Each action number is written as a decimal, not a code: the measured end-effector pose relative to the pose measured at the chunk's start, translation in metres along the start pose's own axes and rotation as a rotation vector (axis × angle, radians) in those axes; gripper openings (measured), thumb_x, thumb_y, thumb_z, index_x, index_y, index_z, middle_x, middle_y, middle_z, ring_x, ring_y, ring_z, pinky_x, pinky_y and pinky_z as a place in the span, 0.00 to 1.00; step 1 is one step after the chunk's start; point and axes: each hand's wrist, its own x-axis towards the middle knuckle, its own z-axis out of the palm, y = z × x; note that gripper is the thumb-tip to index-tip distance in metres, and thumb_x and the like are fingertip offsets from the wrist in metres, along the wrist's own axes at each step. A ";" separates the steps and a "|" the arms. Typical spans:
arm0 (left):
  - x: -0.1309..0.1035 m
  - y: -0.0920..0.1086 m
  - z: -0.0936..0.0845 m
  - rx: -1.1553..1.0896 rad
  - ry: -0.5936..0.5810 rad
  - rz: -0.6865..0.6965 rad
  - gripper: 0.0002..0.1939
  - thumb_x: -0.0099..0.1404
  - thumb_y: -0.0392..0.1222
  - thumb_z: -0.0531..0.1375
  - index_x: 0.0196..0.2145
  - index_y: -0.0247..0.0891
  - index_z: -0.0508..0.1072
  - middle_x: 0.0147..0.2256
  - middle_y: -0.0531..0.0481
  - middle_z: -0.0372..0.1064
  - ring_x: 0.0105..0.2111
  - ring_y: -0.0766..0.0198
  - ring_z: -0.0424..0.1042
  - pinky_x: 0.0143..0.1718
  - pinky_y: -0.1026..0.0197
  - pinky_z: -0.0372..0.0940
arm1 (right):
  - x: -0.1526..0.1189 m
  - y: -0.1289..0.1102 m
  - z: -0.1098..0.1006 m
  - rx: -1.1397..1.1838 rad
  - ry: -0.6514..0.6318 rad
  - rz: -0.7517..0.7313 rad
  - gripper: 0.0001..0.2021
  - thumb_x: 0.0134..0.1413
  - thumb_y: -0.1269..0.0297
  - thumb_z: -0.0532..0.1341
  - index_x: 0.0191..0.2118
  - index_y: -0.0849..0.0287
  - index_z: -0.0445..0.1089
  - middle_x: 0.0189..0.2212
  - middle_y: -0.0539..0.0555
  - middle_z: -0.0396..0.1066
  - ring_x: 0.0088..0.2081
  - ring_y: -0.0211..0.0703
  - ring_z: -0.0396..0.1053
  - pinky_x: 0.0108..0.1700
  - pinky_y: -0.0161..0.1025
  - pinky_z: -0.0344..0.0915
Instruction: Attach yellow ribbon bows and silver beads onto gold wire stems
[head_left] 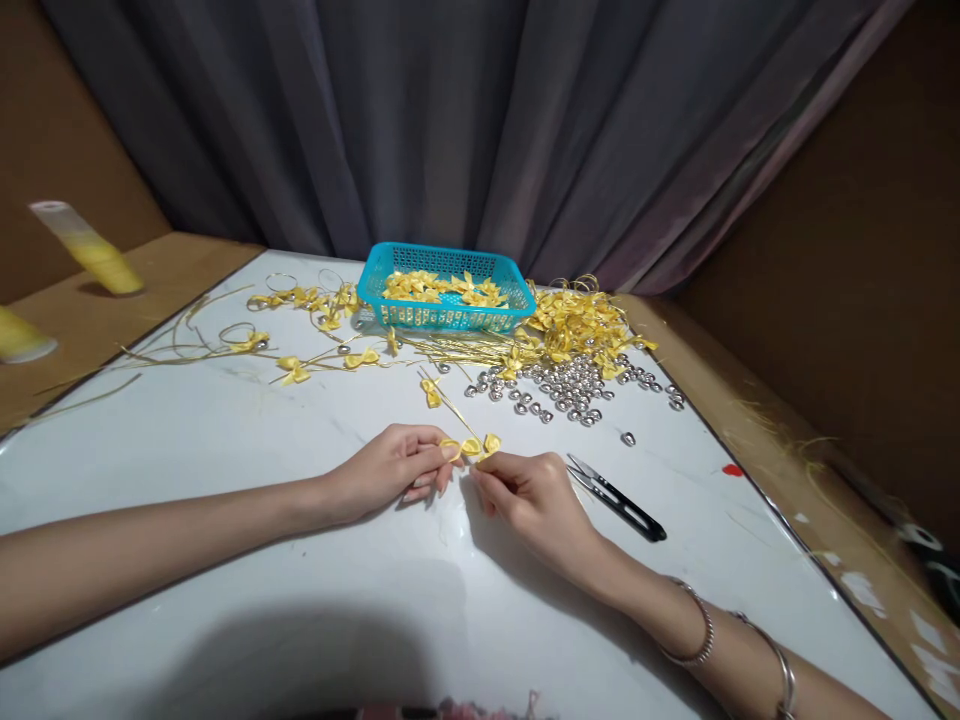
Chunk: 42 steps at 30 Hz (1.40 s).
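Between my two hands, just above the white table, is a yellow ribbon bow [470,447]. The fingers of my left hand [401,465] pinch its left side, where a loop shows at the fingertips. My right hand [534,497] is closed at the bow's right side, thumb and forefinger pressed together near its end. Thin gold cord [459,415] runs up and away from the bow to another small yellow bow [430,392] lying on the table. What sits under the fingertips is hidden. Black thread snips [619,500] lie right of my right hand.
A blue plastic basket [446,318] holding yellow bows stands at the back. Beside it is a heap of corded yellow bows [577,320]. Silver beads [574,385] are scattered in front. Yellow thread spools [101,260] stand at the left, on the brown surface.
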 end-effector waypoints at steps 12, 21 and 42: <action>0.001 0.001 -0.001 -0.033 0.004 -0.034 0.16 0.60 0.48 0.59 0.24 0.32 0.66 0.18 0.55 0.62 0.14 0.76 0.50 0.16 0.68 0.41 | 0.003 0.002 0.004 0.005 0.010 -0.036 0.14 0.50 0.76 0.51 0.16 0.61 0.59 0.12 0.45 0.55 0.16 0.30 0.49 0.22 0.31 0.47; -0.006 0.001 0.006 0.042 -0.003 -0.053 0.18 0.60 0.50 0.58 0.21 0.33 0.65 0.17 0.56 0.60 0.14 0.76 0.48 0.16 0.68 0.41 | 0.002 0.003 0.011 0.011 0.031 -0.079 0.15 0.50 0.77 0.51 0.16 0.60 0.59 0.11 0.45 0.54 0.15 0.30 0.49 0.21 0.30 0.47; -0.002 -0.002 0.001 0.147 0.032 0.021 0.18 0.62 0.49 0.57 0.45 0.35 0.66 0.28 0.52 0.69 0.17 0.72 0.61 0.20 0.67 0.58 | 0.003 0.002 -0.008 0.212 -0.183 -0.071 0.13 0.53 0.72 0.54 0.43 0.57 0.52 0.21 0.44 0.64 0.21 0.33 0.57 0.23 0.29 0.53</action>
